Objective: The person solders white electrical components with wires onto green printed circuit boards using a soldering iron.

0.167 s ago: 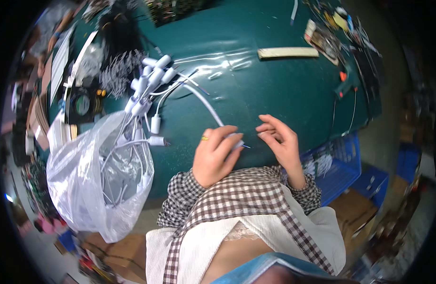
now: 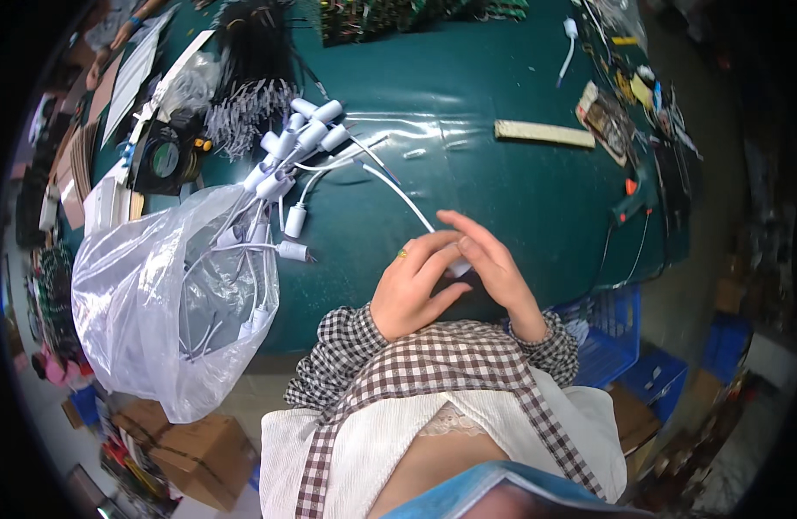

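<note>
Over the near edge of the green table, my left hand (image 2: 418, 281) is closed around a white cable with a cylindrical end (image 2: 457, 267). Its cord runs up and left from my fingers across the table top. My right hand (image 2: 499, 272) meets the left one over the cylinder, its fingers stretched out and nothing visible in their grip. The fingers hide most of the cylinder. To the left lies a pile of similar white cables (image 2: 312, 137), spilling from the mouth of a clear plastic bag (image 2: 139, 285) that holds more of them.
Behind the pile lies a bundle of black wires (image 2: 256, 52), with a black fan-like device (image 2: 160, 160) to its left. A pale strip (image 2: 545, 133) and a green glue gun (image 2: 627, 206) are on the right. Blue crates (image 2: 610, 333) stand below the table's right edge.
My right hand has moved left, from apart to touching the left hand. My left hand has shifted slightly right and down with the cable. The whole view has shifted a little.
</note>
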`<state>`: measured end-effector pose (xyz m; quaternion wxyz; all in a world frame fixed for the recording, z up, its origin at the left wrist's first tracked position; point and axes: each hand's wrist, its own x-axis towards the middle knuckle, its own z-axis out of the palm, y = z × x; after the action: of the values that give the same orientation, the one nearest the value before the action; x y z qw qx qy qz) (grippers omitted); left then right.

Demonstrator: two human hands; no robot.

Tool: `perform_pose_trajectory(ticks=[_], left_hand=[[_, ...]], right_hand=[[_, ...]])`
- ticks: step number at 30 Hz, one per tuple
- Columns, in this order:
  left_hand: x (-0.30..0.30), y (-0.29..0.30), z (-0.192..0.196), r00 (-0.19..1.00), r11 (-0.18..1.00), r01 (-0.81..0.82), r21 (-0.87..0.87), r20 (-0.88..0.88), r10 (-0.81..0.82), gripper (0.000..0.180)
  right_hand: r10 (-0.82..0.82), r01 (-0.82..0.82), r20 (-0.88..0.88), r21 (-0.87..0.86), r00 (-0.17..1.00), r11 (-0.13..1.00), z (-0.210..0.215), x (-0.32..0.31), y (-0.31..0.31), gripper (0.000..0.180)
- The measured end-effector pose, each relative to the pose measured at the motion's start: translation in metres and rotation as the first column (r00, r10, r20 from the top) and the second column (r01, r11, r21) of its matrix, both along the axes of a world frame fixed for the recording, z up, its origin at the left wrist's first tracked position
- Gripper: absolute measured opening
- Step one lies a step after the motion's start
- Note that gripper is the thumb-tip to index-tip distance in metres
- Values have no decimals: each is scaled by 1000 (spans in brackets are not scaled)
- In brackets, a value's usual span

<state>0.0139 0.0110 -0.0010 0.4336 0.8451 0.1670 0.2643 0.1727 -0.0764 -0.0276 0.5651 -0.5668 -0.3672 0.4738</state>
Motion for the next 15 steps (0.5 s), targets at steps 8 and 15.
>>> perform_pose_trajectory(ticks=[8,15], left_hand=[[-9,32,10,934,818,-235,526,-110,340,54],[-9,45,10,952,948,-248,200,-130,276,16]], right_hand=[[305,-334,-143,-294,942,895,26,34,5,36],[-106,79,-191,-147,976,986,7,60,43,34]])
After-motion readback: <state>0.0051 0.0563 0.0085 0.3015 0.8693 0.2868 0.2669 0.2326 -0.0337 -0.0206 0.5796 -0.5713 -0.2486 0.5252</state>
